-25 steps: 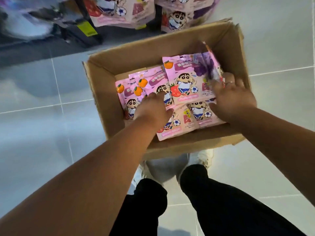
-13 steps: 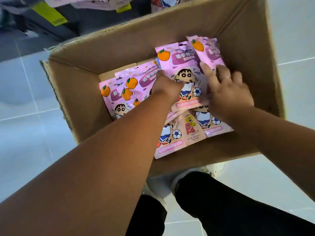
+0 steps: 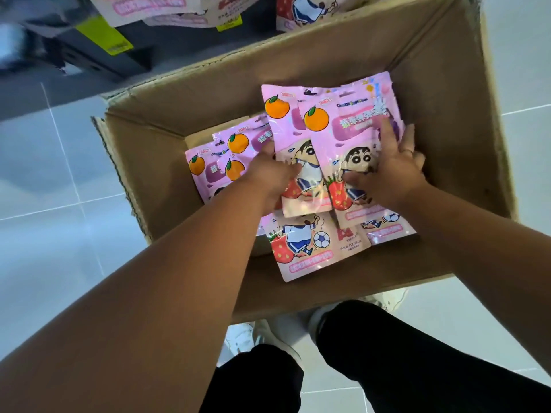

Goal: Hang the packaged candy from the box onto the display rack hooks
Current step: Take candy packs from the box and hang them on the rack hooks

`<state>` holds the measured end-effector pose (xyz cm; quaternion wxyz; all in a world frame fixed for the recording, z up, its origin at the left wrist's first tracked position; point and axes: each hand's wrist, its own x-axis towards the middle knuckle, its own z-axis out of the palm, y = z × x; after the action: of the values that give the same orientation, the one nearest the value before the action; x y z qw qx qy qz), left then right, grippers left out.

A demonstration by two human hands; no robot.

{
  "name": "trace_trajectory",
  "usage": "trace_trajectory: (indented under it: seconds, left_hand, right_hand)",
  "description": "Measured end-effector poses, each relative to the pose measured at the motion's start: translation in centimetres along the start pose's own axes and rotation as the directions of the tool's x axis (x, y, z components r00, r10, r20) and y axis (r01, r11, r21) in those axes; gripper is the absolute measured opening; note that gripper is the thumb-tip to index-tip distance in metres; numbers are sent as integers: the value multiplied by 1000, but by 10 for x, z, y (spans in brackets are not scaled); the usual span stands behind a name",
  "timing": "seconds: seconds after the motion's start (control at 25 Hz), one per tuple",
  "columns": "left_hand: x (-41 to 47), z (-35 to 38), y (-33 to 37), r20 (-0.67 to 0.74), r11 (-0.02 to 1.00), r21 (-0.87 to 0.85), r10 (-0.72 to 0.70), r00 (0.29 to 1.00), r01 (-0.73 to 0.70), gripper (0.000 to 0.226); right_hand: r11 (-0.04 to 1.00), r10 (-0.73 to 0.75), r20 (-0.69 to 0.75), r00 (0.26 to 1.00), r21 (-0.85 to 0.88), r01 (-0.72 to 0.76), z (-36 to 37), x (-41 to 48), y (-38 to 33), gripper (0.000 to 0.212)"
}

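Inside the open cardboard box (image 3: 167, 162), set on pale floor tiles (image 3: 44, 180), two pink candy packets are held raised above the rest, overlapping, printed faces up. The rear packet (image 3: 283, 135) is gripped by the left hand (image 3: 268, 174), fingers curled round its left edge. The front packet (image 3: 343, 138), lapped over the rear one's right side, is pinched by the right hand (image 3: 390, 171): thumb laid on the printed face by the cartoon figure, fingers spread along the right edge. An orange is printed at the top corner of each, a strawberry lower down. More packets (image 3: 310, 248) lie flat on the box bottom below the held pair; a further overlapped batch (image 3: 208, 165) lies toward the left wall. Beyond the far wall, at the upper edge, hanging packets (image 3: 143, 7) of the same pink print are seen above a dark rack base (image 3: 98, 58), a yellow tag (image 3: 104, 37) just beside. The hooks cannot be made out. Black trousers (image 3: 387, 368) and white shoes (image 3: 268, 335) are noted at the box's near side.
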<state>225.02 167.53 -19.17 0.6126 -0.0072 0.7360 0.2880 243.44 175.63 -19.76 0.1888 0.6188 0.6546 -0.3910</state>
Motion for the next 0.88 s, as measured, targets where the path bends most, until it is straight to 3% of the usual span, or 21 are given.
trace_trajectory:
  seconds: [0.12,0.2,0.36,0.52,0.6,0.72,0.88]
  left_hand:
    - [-16,-28,-18,18,1000,-6,-29,999,29,46]
    - [-30,-43,-24,28,997,-39,-60,998,61,52]
    - [-66,-68,-28,66,992,-72,-99,993,103,65]
    - [-126,-89,-16,87,995,-66,-72,994,78,66]
    - [-163,-100,0,91,997,-64,-43,995,49,64]
    - [-223,-115,30,79,997,-78,1,997,6,62]
    - [-322,-130,82,117,990,-92,117,986,-106,63]
  right_hand:
    - [998,-6,155,988,-66,16,7,-9,-1,126]
    - [999,-22,207,978,45,13,11,-21,-5,127]
    - [972,-67,270,961,233,3,9,-63,-12,124]
    - [972,-91,265,960,232,28,-14,-118,-22,151]
    - [917,-93,227,969,399,-6,-38,-153,-32,135]
    - [796,-66,105,992,605,-11,-84,-209,-56,88]
    - [752,-53,156,986,656,-63,-158,-287,-89,51]
